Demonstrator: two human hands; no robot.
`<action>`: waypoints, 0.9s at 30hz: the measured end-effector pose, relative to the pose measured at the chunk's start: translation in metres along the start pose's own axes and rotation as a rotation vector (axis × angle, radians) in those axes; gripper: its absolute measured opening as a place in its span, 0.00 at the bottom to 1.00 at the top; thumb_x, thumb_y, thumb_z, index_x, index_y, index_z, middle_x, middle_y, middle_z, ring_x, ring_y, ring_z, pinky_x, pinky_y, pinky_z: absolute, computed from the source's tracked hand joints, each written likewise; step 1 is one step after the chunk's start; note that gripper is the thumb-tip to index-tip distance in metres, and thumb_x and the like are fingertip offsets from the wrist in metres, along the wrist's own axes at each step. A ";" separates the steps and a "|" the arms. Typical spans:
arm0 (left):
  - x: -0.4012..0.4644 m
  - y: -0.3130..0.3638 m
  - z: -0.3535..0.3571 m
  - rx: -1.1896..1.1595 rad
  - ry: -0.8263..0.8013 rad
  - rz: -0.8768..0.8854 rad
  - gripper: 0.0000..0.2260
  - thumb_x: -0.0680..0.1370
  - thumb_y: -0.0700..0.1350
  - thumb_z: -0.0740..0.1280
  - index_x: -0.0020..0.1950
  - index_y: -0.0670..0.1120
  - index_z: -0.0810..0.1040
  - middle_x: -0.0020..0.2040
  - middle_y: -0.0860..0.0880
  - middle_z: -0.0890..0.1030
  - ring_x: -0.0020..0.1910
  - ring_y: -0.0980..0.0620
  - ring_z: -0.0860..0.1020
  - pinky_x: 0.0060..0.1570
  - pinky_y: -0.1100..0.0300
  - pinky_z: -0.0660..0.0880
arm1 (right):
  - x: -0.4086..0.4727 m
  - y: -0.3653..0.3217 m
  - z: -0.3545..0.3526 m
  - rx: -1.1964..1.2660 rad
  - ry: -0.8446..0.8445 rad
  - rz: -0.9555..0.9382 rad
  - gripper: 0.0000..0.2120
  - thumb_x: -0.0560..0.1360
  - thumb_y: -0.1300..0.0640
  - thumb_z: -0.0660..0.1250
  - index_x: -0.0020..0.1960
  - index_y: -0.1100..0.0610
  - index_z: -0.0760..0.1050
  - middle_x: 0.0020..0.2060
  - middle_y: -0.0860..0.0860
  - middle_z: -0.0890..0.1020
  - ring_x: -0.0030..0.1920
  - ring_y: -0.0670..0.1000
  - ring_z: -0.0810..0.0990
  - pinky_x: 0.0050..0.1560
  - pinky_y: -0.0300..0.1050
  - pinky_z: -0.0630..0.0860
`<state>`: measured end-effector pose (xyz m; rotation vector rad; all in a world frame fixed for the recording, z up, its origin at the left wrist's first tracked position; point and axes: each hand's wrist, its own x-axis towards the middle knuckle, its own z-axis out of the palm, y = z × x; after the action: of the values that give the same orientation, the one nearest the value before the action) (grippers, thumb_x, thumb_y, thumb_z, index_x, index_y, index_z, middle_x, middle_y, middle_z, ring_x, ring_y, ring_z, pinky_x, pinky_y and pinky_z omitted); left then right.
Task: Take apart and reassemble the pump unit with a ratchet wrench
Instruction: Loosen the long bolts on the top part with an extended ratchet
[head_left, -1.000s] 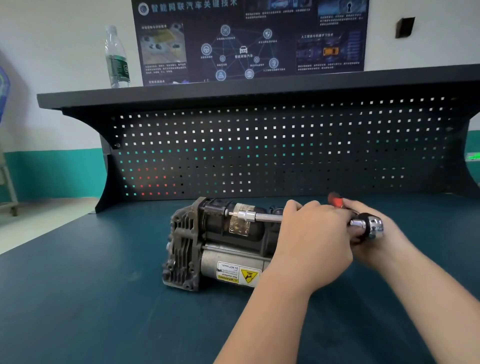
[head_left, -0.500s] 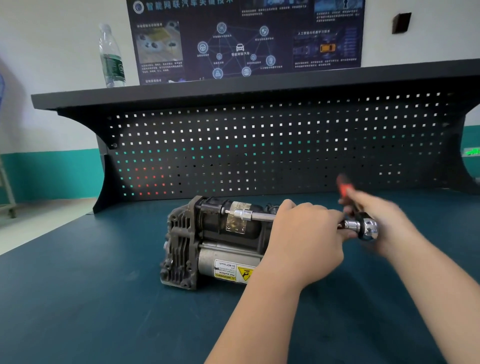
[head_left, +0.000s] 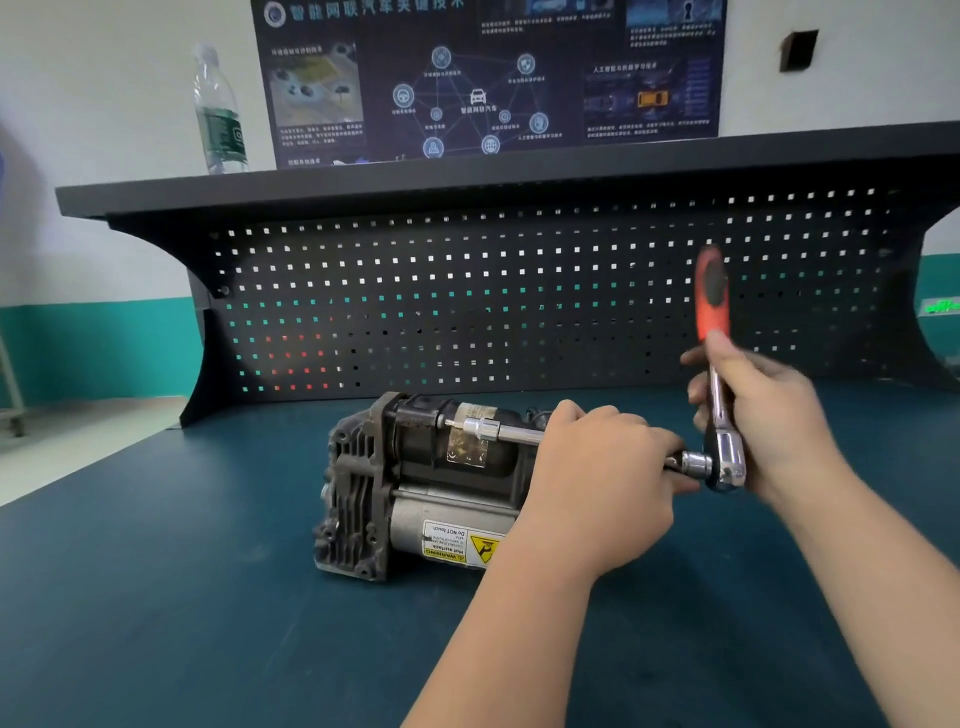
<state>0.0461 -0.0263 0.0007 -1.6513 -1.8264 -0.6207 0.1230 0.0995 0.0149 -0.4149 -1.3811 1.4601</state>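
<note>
The pump unit (head_left: 410, 483), dark grey with a finned end plate and a yellow warning label, lies on its side on the blue bench. A chrome extension bar with a socket (head_left: 480, 429) runs along its top to a bolt. My left hand (head_left: 592, 483) is curled round that extension bar over the pump's right end, hiding it. The ratchet wrench (head_left: 719, 405) sits on the bar's right end, with its red and black handle pointing up. My right hand (head_left: 763, 421) grips the wrench's chrome shank just below the red handle.
The blue bench top (head_left: 182, 597) stretches to the left and front. A black perforated back panel (head_left: 467, 291) with a shelf stands behind the pump. A plastic water bottle (head_left: 218, 111) stands on that shelf at the left. A dark poster hangs on the wall.
My right hand has swung the wrench handle from lying low behind my hand up to nearly vertical. My left hand has stayed on the extension bar. The pump has not moved.
</note>
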 end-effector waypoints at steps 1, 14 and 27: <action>0.000 0.000 0.001 0.003 0.011 0.002 0.08 0.77 0.54 0.63 0.43 0.52 0.77 0.38 0.53 0.77 0.43 0.49 0.72 0.41 0.55 0.56 | 0.000 0.008 0.000 0.021 0.046 0.166 0.14 0.76 0.48 0.67 0.37 0.56 0.78 0.25 0.49 0.76 0.21 0.46 0.70 0.21 0.34 0.67; 0.001 0.001 0.000 -0.023 -0.020 -0.059 0.13 0.78 0.59 0.59 0.48 0.54 0.79 0.40 0.52 0.80 0.43 0.51 0.70 0.43 0.55 0.58 | 0.001 -0.012 -0.004 0.046 -0.188 -0.293 0.17 0.67 0.37 0.68 0.40 0.50 0.83 0.27 0.49 0.79 0.22 0.45 0.67 0.21 0.34 0.63; 0.001 0.002 0.003 -0.035 0.016 -0.072 0.10 0.78 0.57 0.61 0.48 0.54 0.79 0.37 0.53 0.76 0.40 0.52 0.66 0.42 0.57 0.54 | -0.004 0.017 0.003 0.227 -0.052 0.530 0.11 0.78 0.54 0.65 0.40 0.59 0.75 0.25 0.49 0.75 0.18 0.46 0.71 0.18 0.33 0.66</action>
<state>0.0481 -0.0232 -0.0007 -1.6033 -1.8804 -0.6988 0.1151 0.0982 -0.0009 -0.6304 -1.1741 2.0478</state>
